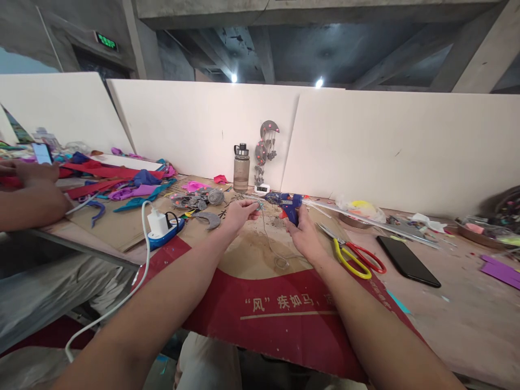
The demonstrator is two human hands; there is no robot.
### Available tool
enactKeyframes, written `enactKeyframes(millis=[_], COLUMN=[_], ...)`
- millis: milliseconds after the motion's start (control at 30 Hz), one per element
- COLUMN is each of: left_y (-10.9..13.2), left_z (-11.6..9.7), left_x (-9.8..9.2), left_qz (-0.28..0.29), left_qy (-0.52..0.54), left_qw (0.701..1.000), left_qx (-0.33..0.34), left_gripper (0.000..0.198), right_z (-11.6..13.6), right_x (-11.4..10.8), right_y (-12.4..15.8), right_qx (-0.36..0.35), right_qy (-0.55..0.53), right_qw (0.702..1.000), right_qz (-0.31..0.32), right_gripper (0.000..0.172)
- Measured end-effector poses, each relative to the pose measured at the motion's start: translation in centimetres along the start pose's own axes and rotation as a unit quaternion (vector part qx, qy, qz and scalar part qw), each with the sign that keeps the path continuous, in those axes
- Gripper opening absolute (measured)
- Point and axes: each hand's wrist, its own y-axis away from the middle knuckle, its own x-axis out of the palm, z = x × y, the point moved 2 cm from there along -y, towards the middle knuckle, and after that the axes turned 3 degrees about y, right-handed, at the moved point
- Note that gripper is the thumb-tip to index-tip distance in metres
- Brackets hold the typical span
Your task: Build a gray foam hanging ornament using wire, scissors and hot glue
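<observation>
My right hand [304,234] is wrapped around the handle of a blue glue gun [285,201], whose nozzle points left. My left hand [239,212] pinches a small grey piece [259,205] right at the nozzle tip. A thin grey cord [268,238] hangs from the piece down to a loop on the cardboard sheet [260,257]. Both hands hover just above the cardboard, near the middle of the table.
Red and yellow scissors [354,255] and a black phone [407,260] lie right of my hands. A water bottle [241,167] and a grey felt decoration [265,149] stand by the white wall. A power strip with charger [162,226] sits left. Another person's arm [28,200] rests far left among coloured felt scraps [134,187].
</observation>
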Motion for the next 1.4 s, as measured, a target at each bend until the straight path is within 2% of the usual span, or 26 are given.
enactKeyframes(millis=[100,367,600,1167,1400], left_y=[-0.1,0.1,-0.1,0.0,0.1], left_z=[0.1,-0.1,-0.2,-0.2,-0.4], left_x=[-0.1,0.0,0.1,0.0,0.0], left_qz=[-0.001,0.004,-0.006,-0.011,-0.011], left_qy=[0.002,0.011,0.009,-0.007,-0.014], left_qw=[1.0,1.0,1.0,1.0,0.999], left_qx=[0.007,0.016,0.008,0.027,0.036], left_gripper=[0.026,0.027,0.022,0.025,0.022], right_z=[0.2,1.4,1.4,2.7,2.2], right_x=[-0.1,-0.4,-0.2,-0.5,-0.4], right_y=[0.0,0.2,0.3,0.6,0.6], right_qx=[-0.011,0.013,0.008,0.016,0.028], right_qy=[0.013,0.094,0.114,0.153,0.175], right_qw=[1.0,0.995,0.993,0.987,0.983], right_qz=[0.004,0.028,0.036,0.045,0.049], right_gripper=[0.056,0.055,0.051,0.041,0.038])
